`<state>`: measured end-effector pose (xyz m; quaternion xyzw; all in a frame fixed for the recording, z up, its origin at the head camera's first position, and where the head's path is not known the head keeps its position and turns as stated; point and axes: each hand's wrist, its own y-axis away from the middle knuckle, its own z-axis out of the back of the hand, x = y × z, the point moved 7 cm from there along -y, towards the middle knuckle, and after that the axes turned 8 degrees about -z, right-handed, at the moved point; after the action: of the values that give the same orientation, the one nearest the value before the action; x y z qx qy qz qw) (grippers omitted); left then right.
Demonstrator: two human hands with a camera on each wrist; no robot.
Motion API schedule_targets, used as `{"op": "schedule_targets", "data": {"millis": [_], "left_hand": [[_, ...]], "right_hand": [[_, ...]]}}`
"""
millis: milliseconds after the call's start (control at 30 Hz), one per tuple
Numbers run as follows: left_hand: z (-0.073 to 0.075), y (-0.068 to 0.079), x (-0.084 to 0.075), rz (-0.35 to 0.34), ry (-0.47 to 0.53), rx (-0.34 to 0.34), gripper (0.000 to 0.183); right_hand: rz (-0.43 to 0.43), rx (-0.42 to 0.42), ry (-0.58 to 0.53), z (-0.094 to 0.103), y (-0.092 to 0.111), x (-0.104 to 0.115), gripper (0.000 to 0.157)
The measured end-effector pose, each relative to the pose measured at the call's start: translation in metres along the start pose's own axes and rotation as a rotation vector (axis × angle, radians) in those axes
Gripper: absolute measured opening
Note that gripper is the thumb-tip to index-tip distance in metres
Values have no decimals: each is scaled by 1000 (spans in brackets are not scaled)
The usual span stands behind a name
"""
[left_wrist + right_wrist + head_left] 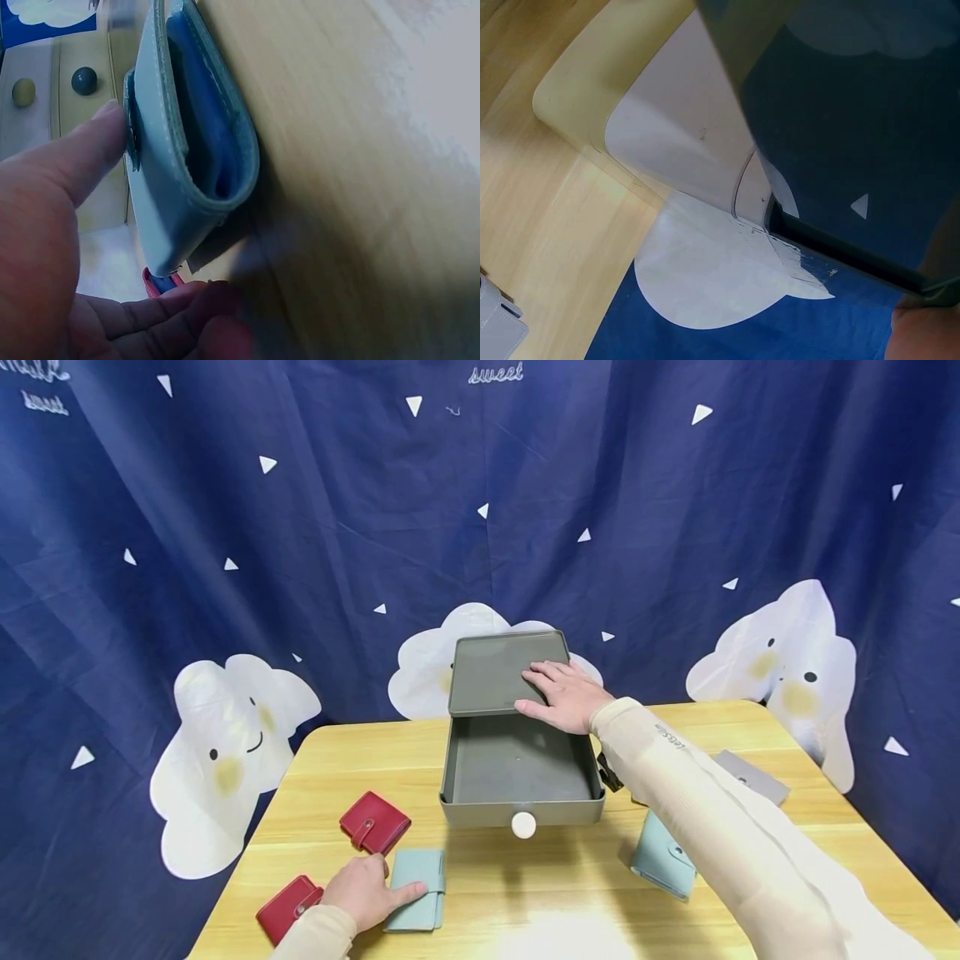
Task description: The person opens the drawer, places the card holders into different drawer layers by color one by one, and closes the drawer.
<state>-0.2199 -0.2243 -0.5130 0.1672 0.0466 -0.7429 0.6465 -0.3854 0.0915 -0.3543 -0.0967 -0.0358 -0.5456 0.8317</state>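
My left hand (367,893) grips a light blue wallet (414,910) on the table, thumb on its strap and the other fingers curled at its left edge. In the left wrist view the wallet (154,202) shows its folded side with a gap between the covers. My right hand (566,693) rests with spread, straight fingers on the grey top (487,677) of a small drawer cabinet. Below that top, a grey drawer (521,812) with a white round knob (523,825) is pulled out. The right wrist view shows the cabinet's pale side (682,135) and dark, glossy top (840,135).
Two red wallets, one farther back (375,821) and one nearer (288,910), lie left of the cabinet. Right of it are another light blue wallet (663,857) and a grey wallet (753,777), partly behind my right sleeve (720,810). A blue curtain (480,527) hangs behind the table.
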Motion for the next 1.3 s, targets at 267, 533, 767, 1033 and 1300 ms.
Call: {"op": "schedule_targets", "data": {"millis": [267, 533, 767, 1033, 1300], "left_hand": [[-4, -2, -1, -12, 14, -5, 62], [-7, -3, -2, -25, 28, 1, 59], [-10, -4, 1, -18, 55, -1, 58], [-10, -5, 2, -12, 66, -9, 59], [-6, -5, -3, -27, 151, -26, 57]], "right_hand": [[2, 1, -3, 0, 0, 1, 77], [4, -3, 5, -2, 0, -1, 78], [-3, 10, 5, 1, 1, 1, 76], [-1, 12, 1, 5, 3, 4, 75], [2, 16, 5, 2, 2, 2, 76]]}}
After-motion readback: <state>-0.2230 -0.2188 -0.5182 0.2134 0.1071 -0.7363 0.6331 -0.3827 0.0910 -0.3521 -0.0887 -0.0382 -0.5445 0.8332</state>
